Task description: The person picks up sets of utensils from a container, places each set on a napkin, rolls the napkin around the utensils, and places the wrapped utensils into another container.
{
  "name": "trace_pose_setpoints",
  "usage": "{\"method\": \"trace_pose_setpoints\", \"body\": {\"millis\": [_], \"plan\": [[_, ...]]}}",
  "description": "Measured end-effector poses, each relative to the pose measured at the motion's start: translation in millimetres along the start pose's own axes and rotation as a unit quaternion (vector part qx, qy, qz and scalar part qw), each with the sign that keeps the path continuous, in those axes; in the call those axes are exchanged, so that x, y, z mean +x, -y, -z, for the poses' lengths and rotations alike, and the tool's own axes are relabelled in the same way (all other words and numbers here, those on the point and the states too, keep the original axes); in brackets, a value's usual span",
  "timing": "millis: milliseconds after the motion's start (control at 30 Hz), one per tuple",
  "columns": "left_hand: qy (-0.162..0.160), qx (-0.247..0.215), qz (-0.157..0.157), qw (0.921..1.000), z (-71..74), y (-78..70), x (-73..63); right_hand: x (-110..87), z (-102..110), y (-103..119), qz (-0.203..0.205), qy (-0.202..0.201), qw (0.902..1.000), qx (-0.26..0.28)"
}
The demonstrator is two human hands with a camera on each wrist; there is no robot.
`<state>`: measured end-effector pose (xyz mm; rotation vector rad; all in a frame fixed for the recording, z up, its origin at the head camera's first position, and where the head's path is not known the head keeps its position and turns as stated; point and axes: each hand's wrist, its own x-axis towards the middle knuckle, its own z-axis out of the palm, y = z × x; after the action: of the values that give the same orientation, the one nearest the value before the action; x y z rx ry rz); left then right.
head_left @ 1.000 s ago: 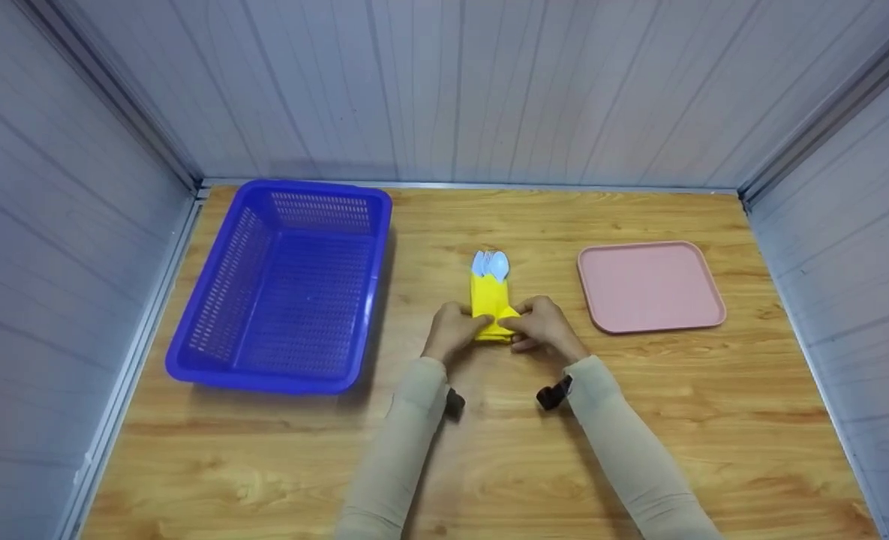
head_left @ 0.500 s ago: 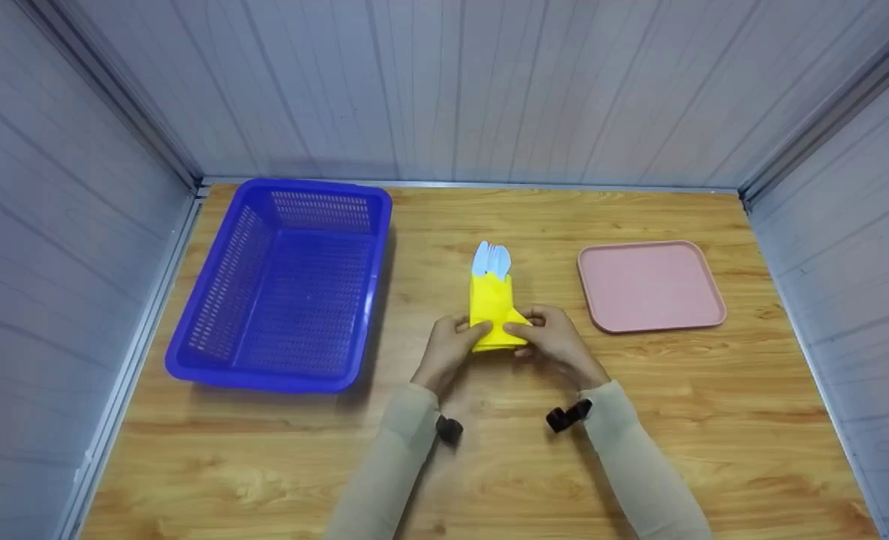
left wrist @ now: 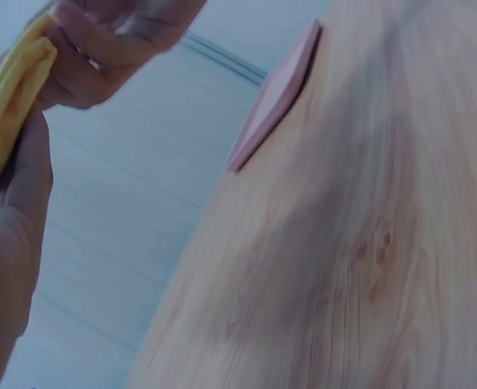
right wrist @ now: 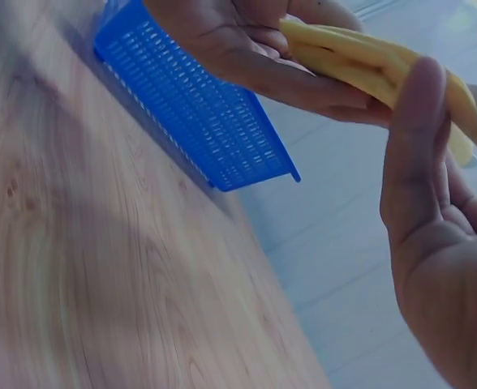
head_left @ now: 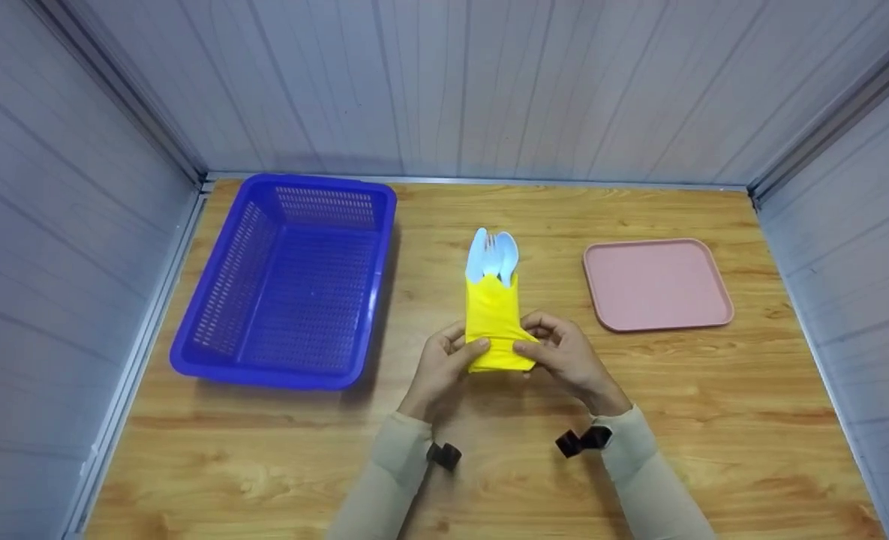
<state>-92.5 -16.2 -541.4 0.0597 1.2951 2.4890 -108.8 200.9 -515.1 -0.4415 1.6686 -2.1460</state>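
Note:
A yellow napkin [head_left: 493,319], folded into a pouch, wraps the lower part of a pale blue knife [head_left: 476,256], fork [head_left: 492,259] and spoon [head_left: 508,255]; their heads stick out at the far end. My left hand [head_left: 444,362] grips the napkin's near left corner, thumb on top. At the near right corner my right hand [head_left: 568,360] pinches it the same way, where a flap of cloth juts sideways. Both wrist views show the yellow napkin [left wrist: 13,97] held up above the table. The cutlery handles are hidden inside the cloth.
A blue perforated basket [head_left: 369,315] stands on the wooden table [head_left: 504,465] to the left. On the right lies a pink tray [head_left: 658,285]. Pale panel walls [head_left: 459,90] close in the back and both sides.
Both hands have drawn the napkin with its cutlery toward the body and raised it. The bundle looks larger and its cutlery heads show more plainly. Basket and tray stay put.

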Motion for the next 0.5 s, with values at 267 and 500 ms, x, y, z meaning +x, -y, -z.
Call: {"method": "trace_pose_setpoints", "body": {"millis": [267, 500], "plan": [[0.026, 0.031, -0.03, 0.9987, 1.2, -3.4, -5.0, -2.1, 3.5, 1.3, 0.042, 0.016, 0.9974, -0.057], [-0.028, 0.133, -0.105, 0.9852, -5.9, -1.1, -2.9, -0.9, -25.6, 23.2, 0.073, -0.164, 0.9654, -0.189]]}}
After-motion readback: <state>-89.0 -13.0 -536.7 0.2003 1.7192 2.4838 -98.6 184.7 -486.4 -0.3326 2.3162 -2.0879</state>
